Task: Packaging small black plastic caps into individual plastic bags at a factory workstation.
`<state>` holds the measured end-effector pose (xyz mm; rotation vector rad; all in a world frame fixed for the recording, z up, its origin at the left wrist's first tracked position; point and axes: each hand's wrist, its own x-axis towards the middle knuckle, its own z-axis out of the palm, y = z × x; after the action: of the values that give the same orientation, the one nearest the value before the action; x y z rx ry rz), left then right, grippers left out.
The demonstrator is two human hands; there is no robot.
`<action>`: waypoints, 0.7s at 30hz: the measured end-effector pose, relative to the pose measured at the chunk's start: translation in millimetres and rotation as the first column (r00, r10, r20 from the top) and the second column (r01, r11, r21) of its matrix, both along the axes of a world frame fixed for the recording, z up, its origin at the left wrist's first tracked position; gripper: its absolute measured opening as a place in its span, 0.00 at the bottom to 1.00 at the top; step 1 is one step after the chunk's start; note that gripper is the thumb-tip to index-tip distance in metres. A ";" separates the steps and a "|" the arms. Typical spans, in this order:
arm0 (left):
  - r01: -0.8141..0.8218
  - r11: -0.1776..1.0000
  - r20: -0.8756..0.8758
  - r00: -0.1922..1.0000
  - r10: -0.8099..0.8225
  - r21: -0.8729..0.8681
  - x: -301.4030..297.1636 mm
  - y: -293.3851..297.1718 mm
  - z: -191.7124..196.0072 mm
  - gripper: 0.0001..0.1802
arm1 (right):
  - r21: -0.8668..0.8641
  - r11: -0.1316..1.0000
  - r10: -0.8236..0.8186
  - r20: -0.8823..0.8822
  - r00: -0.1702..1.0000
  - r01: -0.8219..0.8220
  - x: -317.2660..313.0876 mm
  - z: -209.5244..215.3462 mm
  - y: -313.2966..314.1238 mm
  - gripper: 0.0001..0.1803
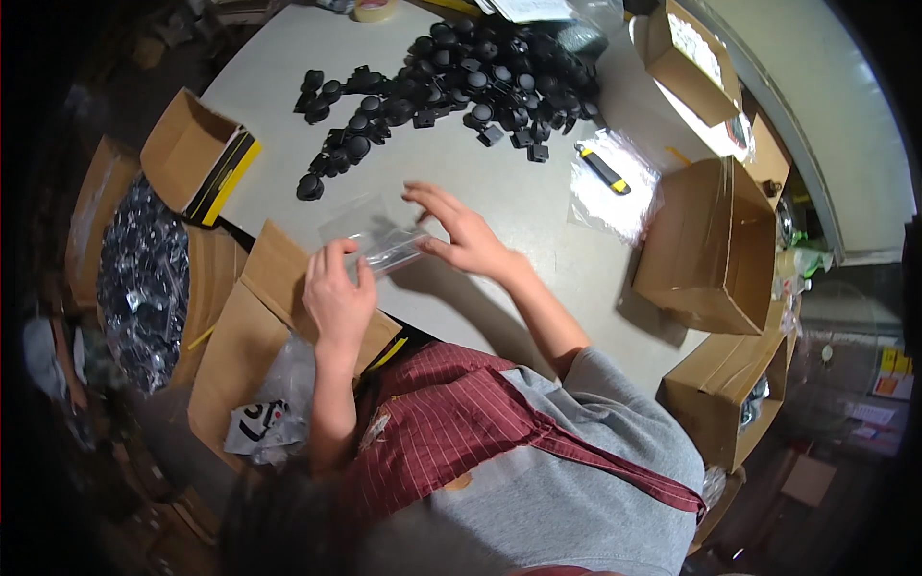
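A clear plastic bag (389, 252) is between my hands, just above the table's near edge. My left hand (341, 293) pinches its left end between thumb and fingers. At the other end is my right hand (471, 240), its fingers spread and raised, with the thumb at or very near the bag; contact is hard to make out. Beyond the hands lies a large heap of small black plastic parts (480, 82) with round knobs, trailing off to the left.
A yellow-and-black utility knife (603, 169) rests on clear plastic sheets (615, 206) at right. An open cardboard box (687, 240) stands beside them. On the left are another open box (182, 144), a carton of plastic-wrapped dark items (144, 278) and a box with a plastic bag (235, 365).
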<state>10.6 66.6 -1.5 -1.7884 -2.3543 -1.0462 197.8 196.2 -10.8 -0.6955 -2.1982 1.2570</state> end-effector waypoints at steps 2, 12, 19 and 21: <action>-0.019 1.000 -0.037 0.999 0.019 0.009 -7.8 4.0 -6.1 0.10 | 0.236 0.971 -0.020 -0.032 0.999 0.027 8.1 -37.3 38.3 0.36; -0.298 0.954 -0.004 0.954 0.299 0.016 -35.2 10.0 11.9 0.05 | 0.614 0.484 -0.836 0.112 0.537 0.624 94.9 -129.9 132.2 0.30; 0.317 0.926 -0.287 0.924 -0.253 0.207 42.7 49.0 -23.7 0.11 | 0.291 0.727 -0.654 0.014 0.757 0.622 110.3 -115.6 27.5 0.56; 0.362 0.918 -0.305 0.903 -0.302 0.164 51.7 51.1 -59.0 0.07 | 0.231 0.709 -0.698 0.104 0.708 0.666 120.0 -103.1 8.9 0.53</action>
<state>62.3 117.7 -60.5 -2.1349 -1.7426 -0.9602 317.8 205.1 -113.9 -1.4372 -1.8462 0.6101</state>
